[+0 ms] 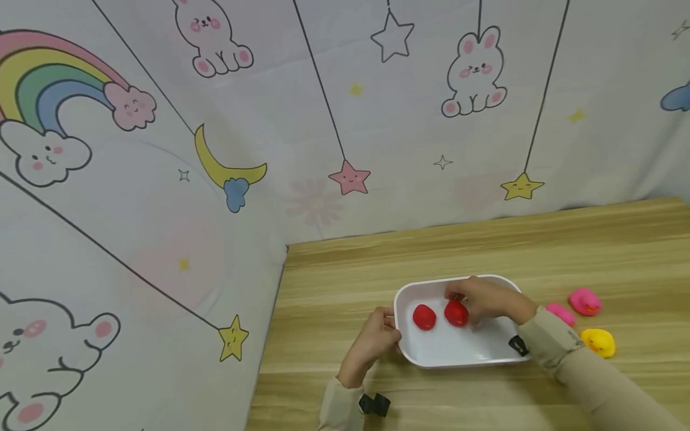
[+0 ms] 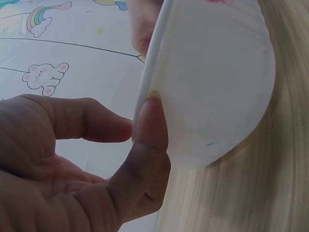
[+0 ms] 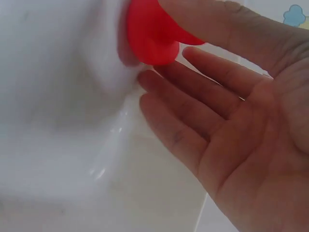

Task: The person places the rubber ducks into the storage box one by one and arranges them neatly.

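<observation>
A white tray (image 1: 458, 353) lies on the wooden table. My left hand (image 1: 369, 340) grips its left end; in the left wrist view, the thumb and fingers pinch the white rim (image 2: 153, 53) from both sides. Inside the tray are two rounded red toys, one red toy (image 1: 424, 317) on the left with no hand on it. Around the other red toy (image 1: 456, 313) my right hand (image 1: 490, 298) reaches from above. The right wrist view shows the thumb against this red toy (image 3: 153, 36), with the fingers stretched out behind and below; its exact shape is partly hidden.
To the right of the tray sit a pink rubber duck (image 1: 584, 301), another pink toy (image 1: 560, 313) partly behind the right sleeve, and a yellow rubber duck (image 1: 598, 342). A printed cloth wall (image 1: 399, 137) borders the table (image 1: 334, 263) at the back and left.
</observation>
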{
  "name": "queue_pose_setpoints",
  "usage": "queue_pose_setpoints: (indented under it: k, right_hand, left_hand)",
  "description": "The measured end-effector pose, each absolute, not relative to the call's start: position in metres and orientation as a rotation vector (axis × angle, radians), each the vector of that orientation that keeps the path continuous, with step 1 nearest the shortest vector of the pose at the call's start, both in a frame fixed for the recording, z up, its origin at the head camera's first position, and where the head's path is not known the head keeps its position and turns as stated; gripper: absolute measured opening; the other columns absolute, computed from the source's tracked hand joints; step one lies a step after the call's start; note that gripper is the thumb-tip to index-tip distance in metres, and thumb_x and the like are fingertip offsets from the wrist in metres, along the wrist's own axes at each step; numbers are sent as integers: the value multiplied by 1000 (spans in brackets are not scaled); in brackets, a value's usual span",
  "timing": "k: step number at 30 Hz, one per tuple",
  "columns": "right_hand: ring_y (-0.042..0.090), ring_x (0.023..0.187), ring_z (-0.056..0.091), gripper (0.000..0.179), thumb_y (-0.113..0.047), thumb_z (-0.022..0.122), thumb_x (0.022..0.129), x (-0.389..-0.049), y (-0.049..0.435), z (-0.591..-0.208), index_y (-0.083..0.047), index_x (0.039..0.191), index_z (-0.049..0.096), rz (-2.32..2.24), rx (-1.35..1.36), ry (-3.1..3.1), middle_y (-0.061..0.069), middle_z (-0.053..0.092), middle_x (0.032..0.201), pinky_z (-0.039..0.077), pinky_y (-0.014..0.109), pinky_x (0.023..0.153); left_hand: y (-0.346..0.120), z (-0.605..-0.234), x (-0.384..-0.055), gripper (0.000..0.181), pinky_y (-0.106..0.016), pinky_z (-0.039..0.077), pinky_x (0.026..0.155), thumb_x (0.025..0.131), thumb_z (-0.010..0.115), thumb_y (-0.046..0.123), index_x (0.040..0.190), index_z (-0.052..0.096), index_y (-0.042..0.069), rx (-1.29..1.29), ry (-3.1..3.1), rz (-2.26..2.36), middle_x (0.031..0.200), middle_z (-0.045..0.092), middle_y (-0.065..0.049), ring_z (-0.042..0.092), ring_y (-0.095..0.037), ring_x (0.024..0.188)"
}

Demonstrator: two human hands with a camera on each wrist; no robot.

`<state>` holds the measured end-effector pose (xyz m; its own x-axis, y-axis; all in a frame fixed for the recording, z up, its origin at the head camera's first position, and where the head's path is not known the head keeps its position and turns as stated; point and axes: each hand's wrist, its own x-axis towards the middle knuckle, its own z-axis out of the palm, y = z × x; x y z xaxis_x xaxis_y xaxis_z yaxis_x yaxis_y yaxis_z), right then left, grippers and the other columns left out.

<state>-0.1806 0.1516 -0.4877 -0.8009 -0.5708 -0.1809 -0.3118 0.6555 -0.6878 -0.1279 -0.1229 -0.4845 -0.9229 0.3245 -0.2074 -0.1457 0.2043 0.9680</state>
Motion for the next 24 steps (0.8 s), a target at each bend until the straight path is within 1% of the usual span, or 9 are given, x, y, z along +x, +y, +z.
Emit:
queue_pose_setpoints:
  k: [3,8,13,19,22,24]
  right_hand:
    - [27,101,63,58,6,86,65,-181,154,-481,0,119,66,-891,-661,2494,4,68,108,61,39,84]
    - [35,109,62,62,1,87,68,-181,160,-467,2,126,64,-982,-624,2439,12,67,118,61,45,88]
    - [42,116,60,63,-1,85,74,-183,174,-457,3,131,60,-1103,-638,2375,17,65,125,56,53,96]
    - [48,122,56,63,-2,82,79,-182,197,-453,7,136,56,-1245,-665,2291,25,61,131,53,57,100]
    - [47,122,56,61,-6,81,81,-180,209,-452,7,135,57,-1288,-677,2298,25,61,132,51,57,101]
    - [45,121,57,59,-8,81,82,-178,217,-452,6,135,58,-1309,-666,2319,24,62,131,52,55,101]
  left_hand:
    - [-123,-484,-128,48,-34,61,50,73,52,-15,120,45,-19,175,2119,1770,90,58,-25,58,-21,65]
    - [-123,-482,-127,48,-35,62,51,73,52,-15,120,45,-19,179,2120,1759,90,58,-25,58,-20,65]
    - [-123,-482,-127,48,-34,61,50,73,53,-15,120,46,-18,174,2133,1748,90,59,-24,58,-20,65]
    - [-123,-485,-128,47,-34,61,50,74,53,-15,120,45,-19,175,2136,1746,89,59,-24,57,-18,63]
    - [-123,-486,-128,47,-33,60,49,74,53,-15,120,45,-19,167,2137,1740,88,58,-23,56,-17,62]
    - [-123,-485,-128,47,-33,60,49,74,52,-15,121,44,-19,167,2136,1737,89,57,-23,56,-17,62]
